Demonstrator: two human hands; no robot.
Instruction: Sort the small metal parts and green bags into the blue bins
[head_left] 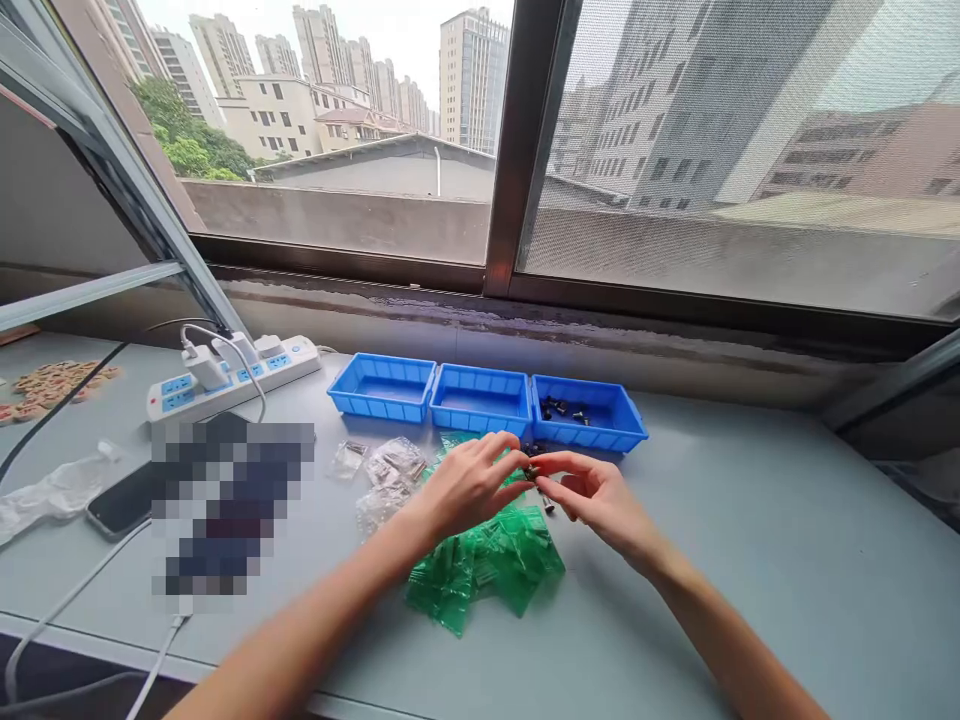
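My left hand (472, 484) and my right hand (592, 492) meet in front of the blue bins, fingertips pinched together on a small dark metal part (531, 473). Its exact kind is too small to make out, and the fingers partly cover it. More small metal pieces (548, 503) lie on the table just below the fingertips. Green plastic bags (517, 560) are heaped under and beside my left hand. Clear plastic packets (394, 465) with small parts inside lie to the left of that hand.
Three blue bins stand in a row: the left bin (382, 409), the middle bin (480, 419) and the right bin (600, 437), which holds several dark parts. A power strip (232, 380), a black phone (120, 500) and cables lie leftward. A window frame (517, 150) rises behind.
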